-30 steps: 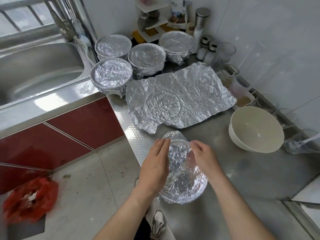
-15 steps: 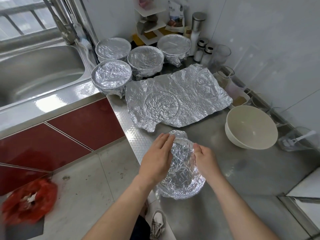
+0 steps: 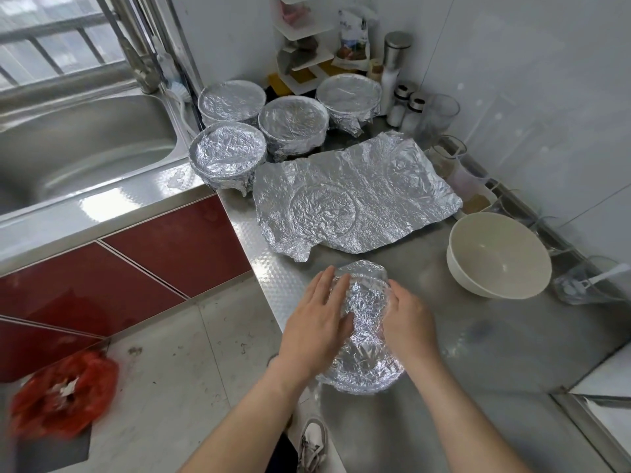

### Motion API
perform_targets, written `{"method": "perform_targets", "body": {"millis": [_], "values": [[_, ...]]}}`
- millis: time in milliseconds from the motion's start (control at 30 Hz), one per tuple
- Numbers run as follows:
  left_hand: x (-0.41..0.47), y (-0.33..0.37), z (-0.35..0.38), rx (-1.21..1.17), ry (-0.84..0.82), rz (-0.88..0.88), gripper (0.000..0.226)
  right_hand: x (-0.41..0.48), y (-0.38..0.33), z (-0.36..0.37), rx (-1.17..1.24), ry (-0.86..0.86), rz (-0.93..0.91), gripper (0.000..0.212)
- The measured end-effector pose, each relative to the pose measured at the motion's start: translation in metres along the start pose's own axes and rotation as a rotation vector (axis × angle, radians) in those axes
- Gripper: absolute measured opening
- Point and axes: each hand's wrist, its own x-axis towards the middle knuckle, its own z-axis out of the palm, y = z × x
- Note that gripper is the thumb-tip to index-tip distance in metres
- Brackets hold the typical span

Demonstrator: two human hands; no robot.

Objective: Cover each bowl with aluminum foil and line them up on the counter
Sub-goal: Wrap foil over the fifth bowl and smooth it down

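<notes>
Your left hand (image 3: 317, 322) lies flat against the left side of the foil-wrapped bowl (image 3: 365, 367), fingers nearly straight and pressing the foil. Your right hand (image 3: 409, 322) cups the opposite side, its fingers curved over the rim. The bowl sits on the steel counter (image 3: 461, 363), close to its front edge.

Just beyond your fingertips a loose, crinkled foil sheet (image 3: 358, 199) lies spread flat, with a round bowl print pressed into it. It fills the counter between you and the four covered bowls (image 3: 228, 155) grouped near the back corner, beside the sink (image 3: 68, 148).

To your right, well apart from the bowl you hold, stands an uncovered white bowl (image 3: 498, 254). Just past it a clear plastic container (image 3: 580, 288) holds a white spoon. Shakers (image 3: 403, 104), a steel canister (image 3: 394, 59) and a drinking glass (image 3: 440, 116) stand along the wall behind the covered bowls. A red bag (image 3: 65, 390) lies on the floor to your left.
</notes>
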Motion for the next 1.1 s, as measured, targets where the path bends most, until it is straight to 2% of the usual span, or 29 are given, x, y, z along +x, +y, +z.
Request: {"method": "perform_targets", "body": {"millis": [67, 167, 233, 333, 567, 767, 967, 1100], "values": [[0.003, -0.002, -0.007, -0.038, -0.04, 0.024, 0.064, -0.001, 0.003, 0.001, 0.044, -0.007, 0.058, 0.029], [0.013, 0.002, -0.017, -0.204, -0.019, -0.145, 0.055, 0.004, 0.001, -0.009, 0.198, -0.025, 0.142, 0.02], [0.024, 0.004, -0.021, -0.212, -0.021, -0.229, 0.047, 0.01, -0.001, -0.015, 0.236, -0.024, 0.166, 0.032], [0.035, 0.006, -0.022, -0.178, -0.083, -0.268, 0.048, 0.02, -0.008, -0.019, 0.167, -0.113, 0.174, 0.036], [0.04, 0.008, -0.017, -0.218, -0.045, -0.266, 0.043, 0.037, -0.016, -0.017, 0.247, -0.273, 0.182, 0.036], [0.039, 0.007, -0.016, -0.246, -0.004, -0.247, 0.037, 0.037, -0.015, -0.015, 0.204, -0.303, 0.1, 0.042], [0.04, 0.005, -0.017, -0.258, -0.022, -0.196, 0.037, 0.042, -0.011, -0.02, 0.329, -0.382, 0.094, 0.04], [0.044, 0.005, -0.015, -0.219, -0.044, -0.135, 0.03, 0.046, -0.012, -0.022, 0.43, -0.392, 0.139, 0.029]]}}
